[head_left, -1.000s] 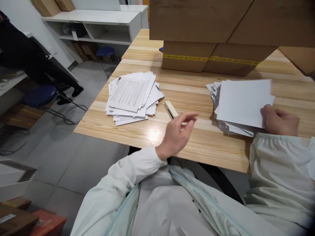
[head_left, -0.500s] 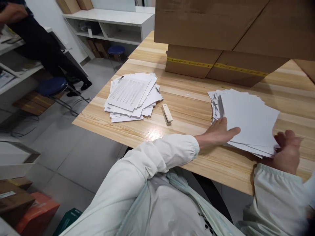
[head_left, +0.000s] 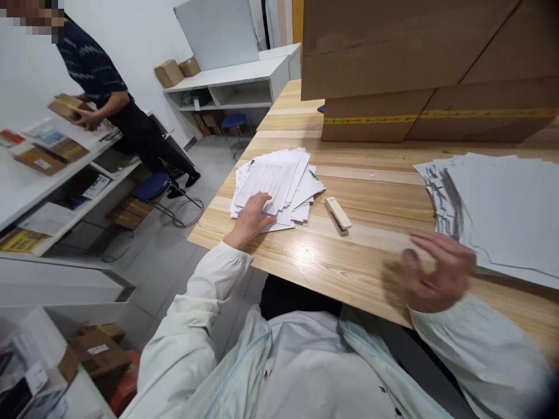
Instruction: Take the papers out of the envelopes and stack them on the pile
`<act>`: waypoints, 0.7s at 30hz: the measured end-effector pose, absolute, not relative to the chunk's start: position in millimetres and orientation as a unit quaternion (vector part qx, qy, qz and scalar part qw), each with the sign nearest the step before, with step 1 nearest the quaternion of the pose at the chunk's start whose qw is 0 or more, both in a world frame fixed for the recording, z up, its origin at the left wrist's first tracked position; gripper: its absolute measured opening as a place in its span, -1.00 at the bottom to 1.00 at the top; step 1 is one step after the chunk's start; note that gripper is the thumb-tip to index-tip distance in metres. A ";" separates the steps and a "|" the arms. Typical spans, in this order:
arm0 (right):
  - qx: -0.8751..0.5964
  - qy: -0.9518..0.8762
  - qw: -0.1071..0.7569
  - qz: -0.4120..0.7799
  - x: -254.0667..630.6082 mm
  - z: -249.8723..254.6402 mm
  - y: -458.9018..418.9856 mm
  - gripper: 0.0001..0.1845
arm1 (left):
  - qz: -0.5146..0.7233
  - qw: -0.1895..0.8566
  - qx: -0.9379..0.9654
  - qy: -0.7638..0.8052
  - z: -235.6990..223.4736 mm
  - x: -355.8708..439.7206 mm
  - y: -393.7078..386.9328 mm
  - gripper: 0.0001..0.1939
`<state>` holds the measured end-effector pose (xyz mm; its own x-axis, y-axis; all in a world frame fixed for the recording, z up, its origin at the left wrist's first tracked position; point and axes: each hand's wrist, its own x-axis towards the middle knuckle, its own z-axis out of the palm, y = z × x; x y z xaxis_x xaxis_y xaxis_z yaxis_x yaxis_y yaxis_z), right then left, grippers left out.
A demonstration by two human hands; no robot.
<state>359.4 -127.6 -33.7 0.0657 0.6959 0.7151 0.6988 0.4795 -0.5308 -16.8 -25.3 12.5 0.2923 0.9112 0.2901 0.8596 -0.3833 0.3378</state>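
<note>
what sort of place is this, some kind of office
Probably a packing room or stockroom with some paperwork, judging by the large cardboard boxes on the wooden table, the paper stack beside the stapler, and another person holding a small box.

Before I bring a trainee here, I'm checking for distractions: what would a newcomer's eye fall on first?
Probably the big cardboard boxes, stacked on the far part of the wooden table. Next, likely, the left paper pile, with the left hand at its near edge, and the right paper pile, beside the blurred right hand. A stapler lies between the piles.
</note>
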 end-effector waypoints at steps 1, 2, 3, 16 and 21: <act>-0.466 -0.711 0.527 -0.023 338.4 -30.8 -125.1 -0.59 | 0.214 0.062 0.798 0.560 9.0 -22.2 -22.7 -0.48; -0.421 -0.738 0.527 -0.037 319.4 -27.7 -123.2 -0.54 | 0.212 0.066 0.794 0.566 6.3 -24.8 -20.6 -0.52; -0.384 -0.760 0.524 -0.038 302.6 -24.7 -121.7 -0.51 | 0.214 0.071 0.791 0.568 4.4 -25.8 -18.7 -0.57; -0.331 -0.777 0.528 0.081 222.8 -14.4 -94.4 -0.61 | 0.308 0.048 0.780 0.543 -13.9 -22.7 -4.7 -0.65; -0.350 -0.767 0.529 0.100 220.1 -14.7 -94.4 -0.65 | 0.265 0.052 0.803 0.531 -15.4 -14.9 -6.8 -0.56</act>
<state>220.1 -94.4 -14.7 -0.1960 0.6424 0.7409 0.4299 0.7354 -0.5238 -14.9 -6.8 -15.4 0.2945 0.8807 0.3710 0.8254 -0.4301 0.3657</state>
